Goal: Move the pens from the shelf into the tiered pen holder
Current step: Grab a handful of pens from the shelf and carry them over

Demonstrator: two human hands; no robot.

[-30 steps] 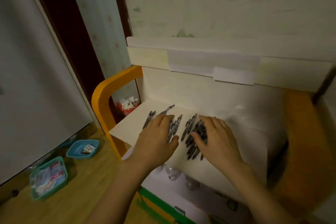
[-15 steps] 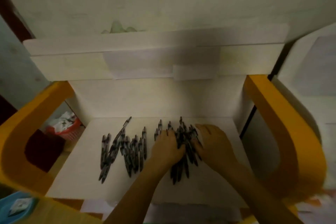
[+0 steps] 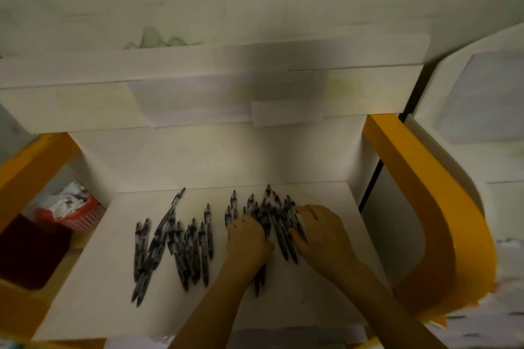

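1. The left hand (image 3: pixel 248 236) and the right hand (image 3: pixel 321 231) sit side by side on the white shelf (image 3: pixel 283 303), with a bunch of pens (image 3: pixel 273 217) between them.
2. The left hand's fingers are curled over the pens on its side. The right hand's fingers reach over the top of the bunch and its thumb is tucked against the pens. It looks like both hands are squeezing the bunch together so lots of pens can be lifted at once.
3. The picture is dim and a bit blurry, so I cannot tell if the pens are already off the shelf.
4. More pens (image 3: pixel 173 244) lie loose in a row to the left, near the left hand but not touching it. No hand is on them. They may be for a later grab.
5. The tiered pen holder is not in view, so no pens can be seen in it.
6. A red basket (image 3: pixel 82 217) sits low on the far left, beside the orange frame (image 3: pixel 419 178). It holds white crumpled stuff.
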